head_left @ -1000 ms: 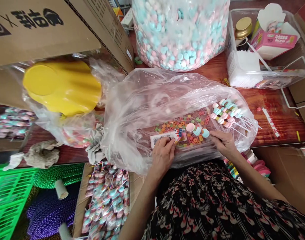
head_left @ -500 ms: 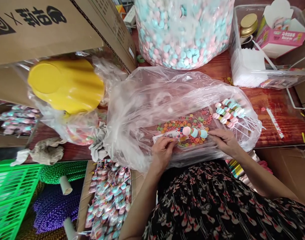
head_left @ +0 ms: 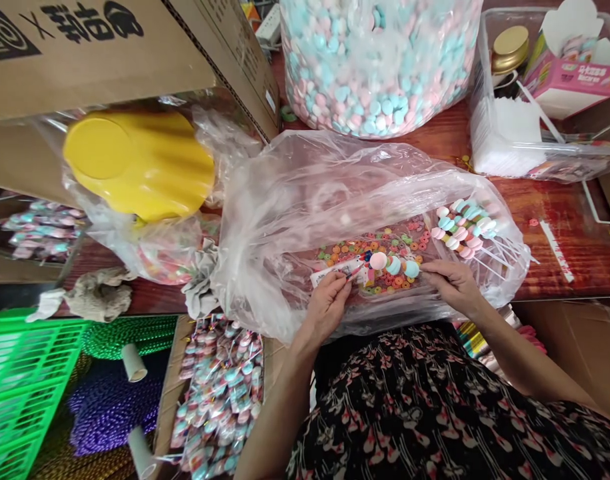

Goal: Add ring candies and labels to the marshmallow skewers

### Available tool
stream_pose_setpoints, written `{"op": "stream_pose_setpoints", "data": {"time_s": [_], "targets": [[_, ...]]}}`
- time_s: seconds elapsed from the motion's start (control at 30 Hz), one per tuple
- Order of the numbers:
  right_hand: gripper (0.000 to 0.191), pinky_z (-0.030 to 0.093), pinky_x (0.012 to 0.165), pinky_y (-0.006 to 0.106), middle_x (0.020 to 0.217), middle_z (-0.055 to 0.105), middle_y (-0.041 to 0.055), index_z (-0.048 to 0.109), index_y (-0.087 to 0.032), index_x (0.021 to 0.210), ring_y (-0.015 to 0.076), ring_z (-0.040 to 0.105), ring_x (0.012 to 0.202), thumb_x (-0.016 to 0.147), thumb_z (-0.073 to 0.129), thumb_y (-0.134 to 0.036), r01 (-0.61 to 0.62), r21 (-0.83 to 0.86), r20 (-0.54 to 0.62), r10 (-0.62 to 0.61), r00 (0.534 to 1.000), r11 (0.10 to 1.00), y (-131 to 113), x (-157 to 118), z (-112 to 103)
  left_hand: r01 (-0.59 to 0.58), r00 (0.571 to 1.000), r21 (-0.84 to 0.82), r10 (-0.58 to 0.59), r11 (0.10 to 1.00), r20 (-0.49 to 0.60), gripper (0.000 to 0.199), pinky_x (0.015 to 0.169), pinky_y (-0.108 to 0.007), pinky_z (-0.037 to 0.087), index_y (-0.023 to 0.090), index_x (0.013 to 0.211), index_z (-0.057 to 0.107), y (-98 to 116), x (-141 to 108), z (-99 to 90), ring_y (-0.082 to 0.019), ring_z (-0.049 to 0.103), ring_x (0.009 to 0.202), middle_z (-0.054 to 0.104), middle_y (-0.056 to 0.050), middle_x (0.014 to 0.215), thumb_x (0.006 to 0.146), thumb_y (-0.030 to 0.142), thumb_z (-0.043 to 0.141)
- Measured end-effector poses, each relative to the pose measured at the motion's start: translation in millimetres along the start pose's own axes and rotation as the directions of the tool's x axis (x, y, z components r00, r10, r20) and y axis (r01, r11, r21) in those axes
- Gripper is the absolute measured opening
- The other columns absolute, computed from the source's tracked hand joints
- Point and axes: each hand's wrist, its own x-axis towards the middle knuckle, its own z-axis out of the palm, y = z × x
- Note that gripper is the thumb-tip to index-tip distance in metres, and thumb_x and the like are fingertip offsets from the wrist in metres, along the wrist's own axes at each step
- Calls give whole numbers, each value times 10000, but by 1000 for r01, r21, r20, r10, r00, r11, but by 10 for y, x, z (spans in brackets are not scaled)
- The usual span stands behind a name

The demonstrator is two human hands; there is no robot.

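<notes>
Moved closer together mid-frame: printed packet (head_left: pixel 329 271), pinched in left hand (head_left: pixel 327 305); candy skewer (head_left: pixel 394 265), stick pinched in right hand (head_left: pixel 452 285); both over plastic bag (head_left: pixel 285 200), near table's (head_left: pixel 555 200) lower edge.

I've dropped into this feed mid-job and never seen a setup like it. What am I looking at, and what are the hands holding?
There's no robot: these are a person's bare hands. Every picture comes from one camera on that person's head, looking forward and down.

On the reddish wooden table lies crinkled clear plastic, with small colorful rings and a cluster of candy sticks at its right. Behind stands a big clear bag of pastel candies; a yellow tub is at the left.

The right hand pinches the end of a stick of pink and blue candies. The left hand is pinched at a white printed label; exactly what it grips is too small to tell.
</notes>
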Motion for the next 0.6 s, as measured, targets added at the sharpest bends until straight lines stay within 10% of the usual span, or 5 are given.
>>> {"op": "stream_pose_setpoints", "data": {"time_s": [0.27,0.6], "targets": [[202,540,624,263,806,751,23,759,-240,1050,152,697,693,926,601,-219,17,-43,81,-14,997,999,-32,27,-74,63,966,-128,-93,990,-241,183,604,-259,458,196,779,758,5,-29,186,-127,577,645,627,-5,706,850,356,705],[258,432,593,257,778,694,35,741,-231,1069,140,611,665,918,540,-172,228,-392,234,-143,962,891,-43,82,-242,-128,954,238,185,963,-235,166,712,-301,517,200,937,758,-57,-2,218,-161,645,770,712,-54,829,911,313,639]]}}
